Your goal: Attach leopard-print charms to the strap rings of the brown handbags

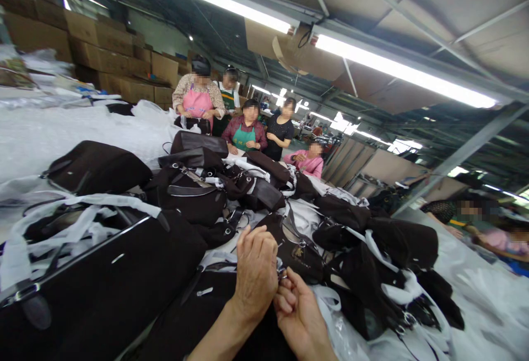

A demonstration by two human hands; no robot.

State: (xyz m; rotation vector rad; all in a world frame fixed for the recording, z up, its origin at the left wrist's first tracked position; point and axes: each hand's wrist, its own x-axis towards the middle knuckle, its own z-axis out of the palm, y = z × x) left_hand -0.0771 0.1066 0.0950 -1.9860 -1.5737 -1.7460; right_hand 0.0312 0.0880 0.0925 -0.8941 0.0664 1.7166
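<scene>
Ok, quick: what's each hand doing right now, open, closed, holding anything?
Left hand: closed, fingers curled onto a small metal fitting.
Right hand: closed, pinching the same fitting from below.

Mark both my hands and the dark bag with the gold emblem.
left hand [256,273], head view, back of the hand.
right hand [298,312], head view, middle of the hand.
dark bag [306,264], head view, front panel beside its emblem.
</scene>
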